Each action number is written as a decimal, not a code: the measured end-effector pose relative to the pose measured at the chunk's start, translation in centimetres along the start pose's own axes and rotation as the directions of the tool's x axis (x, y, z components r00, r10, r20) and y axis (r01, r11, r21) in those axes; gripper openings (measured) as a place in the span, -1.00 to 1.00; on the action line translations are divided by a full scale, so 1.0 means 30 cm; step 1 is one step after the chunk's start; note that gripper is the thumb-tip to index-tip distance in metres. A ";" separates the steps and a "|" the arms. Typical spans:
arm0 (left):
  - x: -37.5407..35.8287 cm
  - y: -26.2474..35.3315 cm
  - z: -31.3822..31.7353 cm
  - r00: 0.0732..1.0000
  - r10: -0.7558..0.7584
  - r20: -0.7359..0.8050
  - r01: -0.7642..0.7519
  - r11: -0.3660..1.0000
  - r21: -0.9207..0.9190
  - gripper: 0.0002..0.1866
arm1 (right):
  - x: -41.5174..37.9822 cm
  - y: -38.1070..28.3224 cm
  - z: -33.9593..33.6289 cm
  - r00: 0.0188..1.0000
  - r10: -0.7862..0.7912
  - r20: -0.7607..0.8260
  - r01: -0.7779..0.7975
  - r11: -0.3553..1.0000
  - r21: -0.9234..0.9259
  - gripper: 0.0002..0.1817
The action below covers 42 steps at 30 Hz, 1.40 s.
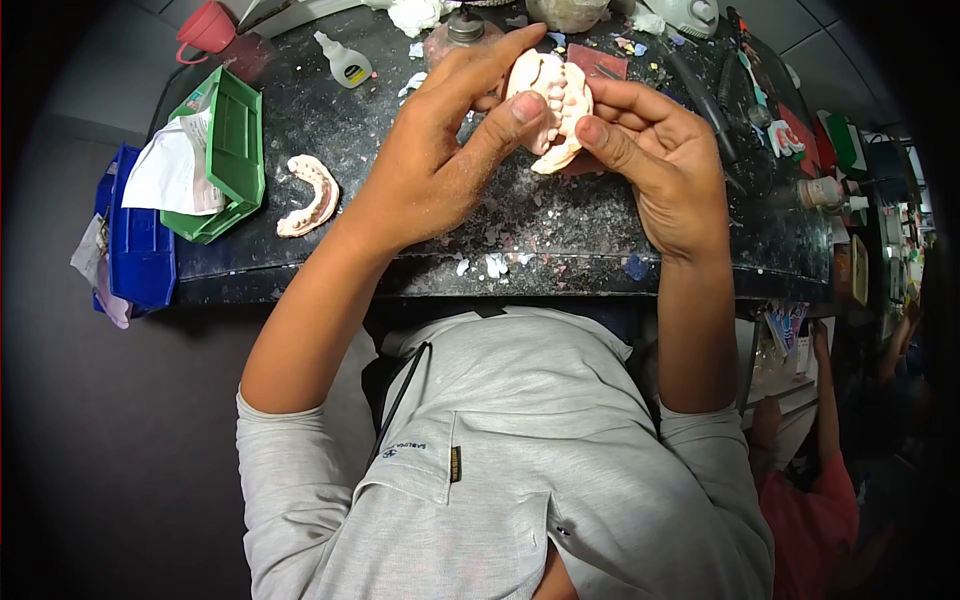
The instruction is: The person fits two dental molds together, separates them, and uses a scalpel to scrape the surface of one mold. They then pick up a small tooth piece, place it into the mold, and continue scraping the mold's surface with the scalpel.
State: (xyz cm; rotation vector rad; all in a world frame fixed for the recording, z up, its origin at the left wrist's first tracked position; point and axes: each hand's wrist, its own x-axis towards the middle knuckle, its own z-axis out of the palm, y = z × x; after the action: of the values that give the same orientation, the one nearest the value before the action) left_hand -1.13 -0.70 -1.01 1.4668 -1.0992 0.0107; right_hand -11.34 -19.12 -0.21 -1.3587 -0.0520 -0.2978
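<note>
Over the workbench (400, 265) I hold a pale plaster dental cast (577, 95) up in both hands, its row of teeth facing me. It looks like two halves set against each other along the teeth. My left hand (450, 150) is closed on its left side, thumb pressed on the front and index finger stretched over the top. My right hand (665, 160) grips the right side, thumb at the lower right edge and fingers behind. To the left of my left forearm, a horseshoe-shaped dental cast (318, 200) lies on the bench.
A green bin (237, 140) with papers and a blue bin (150, 245) stand at the left. Behind are a pink cup (208, 32), a small dropper bottle (347, 66) and a red sheet (603, 62). Plaster crumbs litter the bench. A person's red sleeve (815, 515) shows lower right.
</note>
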 end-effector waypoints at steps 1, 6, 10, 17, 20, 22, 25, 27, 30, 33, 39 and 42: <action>0.000 0.001 -0.003 1.000 0.007 0.009 -0.008 0.999 0.031 -0.46 | 0.000 0.000 0.000 1.000 -0.005 -0.003 0.005 1.000 -0.009 -0.59; 0.002 0.010 -0.014 0.998 0.026 0.051 -0.031 0.994 0.103 -0.45 | -0.001 0.000 0.000 1.000 -0.007 -0.010 0.007 1.000 -0.002 -0.60; 0.003 0.005 -0.019 0.997 0.022 0.069 -0.027 0.997 0.073 -0.45 | 0.000 -0.003 -0.001 1.000 -0.003 0.004 0.003 1.000 -0.002 -0.60; 0.001 -0.015 -0.018 0.995 0.000 0.097 0.010 0.995 -0.102 -0.46 | -0.003 0.001 0.007 1.000 -0.008 0.021 0.008 1.000 0.012 -0.60; 0.003 -0.011 -0.015 0.997 -0.007 0.081 0.019 0.989 -0.143 -0.47 | -0.004 0.001 0.006 1.000 -0.011 0.014 0.011 1.000 0.029 -0.61; 0.005 -0.015 -0.019 0.995 0.023 0.097 -0.014 0.995 -0.100 -0.47 | -0.006 0.000 0.007 1.000 -0.026 0.015 0.025 0.999 0.033 -0.60; 0.005 -0.003 -0.018 0.998 0.021 0.065 -0.017 0.998 -0.063 -0.46 | -0.007 -0.006 0.010 1.000 -0.020 0.017 0.020 1.000 -0.008 -0.59; 0.000 -0.005 -0.009 0.998 -0.020 0.056 0.027 0.991 -0.132 -0.46 | -0.007 -0.005 0.011 0.999 -0.031 0.011 0.031 0.999 -0.019 -0.59; -0.003 -0.001 -0.002 0.998 -0.056 0.041 0.063 0.980 -0.186 -0.45 | -0.006 -0.005 0.009 0.999 -0.052 0.002 0.052 0.997 -0.048 -0.59; 0.004 -0.015 -0.011 0.999 0.006 0.042 -0.002 0.996 -0.088 -0.45 | -0.007 -0.005 0.011 0.998 -0.061 -0.005 0.061 0.996 -0.070 -0.60; 0.001 -0.010 -0.022 0.998 0.003 0.065 -0.003 1.000 0.001 -0.45 | -0.006 -0.003 0.012 0.998 -0.068 0.002 0.068 0.996 -0.062 -0.61; 0.003 -0.004 -0.014 0.999 -0.027 0.040 0.031 0.996 -0.080 -0.46 | -0.005 -0.006 0.013 0.997 -0.071 0.002 0.071 0.996 -0.050 -0.62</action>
State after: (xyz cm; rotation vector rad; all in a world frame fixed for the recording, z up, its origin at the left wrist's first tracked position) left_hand -0.76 -0.46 -0.96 1.4155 -1.0976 -0.0823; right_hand -11.48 -18.75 0.00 -1.4085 -0.0936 -0.3605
